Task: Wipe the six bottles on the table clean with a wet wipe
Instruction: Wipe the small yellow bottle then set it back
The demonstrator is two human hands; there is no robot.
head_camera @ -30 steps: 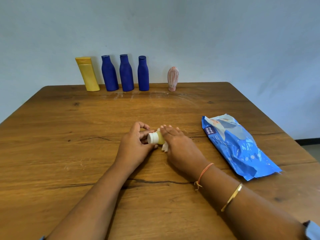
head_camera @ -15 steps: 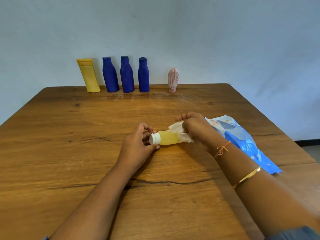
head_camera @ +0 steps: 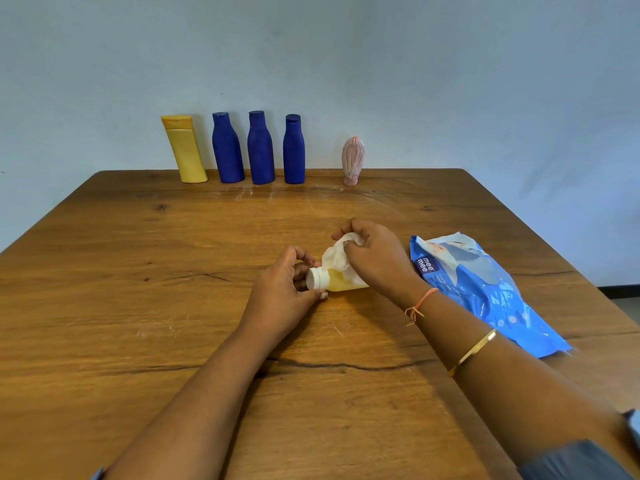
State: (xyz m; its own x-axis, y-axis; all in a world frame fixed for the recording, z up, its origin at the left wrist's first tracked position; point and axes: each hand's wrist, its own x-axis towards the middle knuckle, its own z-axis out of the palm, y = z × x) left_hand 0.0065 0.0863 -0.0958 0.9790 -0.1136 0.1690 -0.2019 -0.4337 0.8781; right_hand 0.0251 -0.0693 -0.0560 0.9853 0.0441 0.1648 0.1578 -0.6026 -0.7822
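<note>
While sideways in left hand [head_camera: 280, 294], bottle [head_camera: 343, 285] under wipe [head_camera: 336, 257] in right hand [head_camera: 379, 263].

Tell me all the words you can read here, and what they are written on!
"mee mee": on the blue wipes pack, on its dark patch.
Smaller print beside that: too blurred to read.
Row of bottles and the held yellow bottle: no words show.

Hidden: small yellow bottle [head_camera: 343, 285], base end, under right hand [head_camera: 379, 259] and wet wipe [head_camera: 336, 257]; its cap, partly, behind left hand [head_camera: 280, 299]; part of the wet wipe, inside the right hand's curl.
Illegible: fine print on wipes pack [head_camera: 491, 296], right of that hand.
Cut off: sleeve [head_camera: 571, 462], at bottom edge.
</note>
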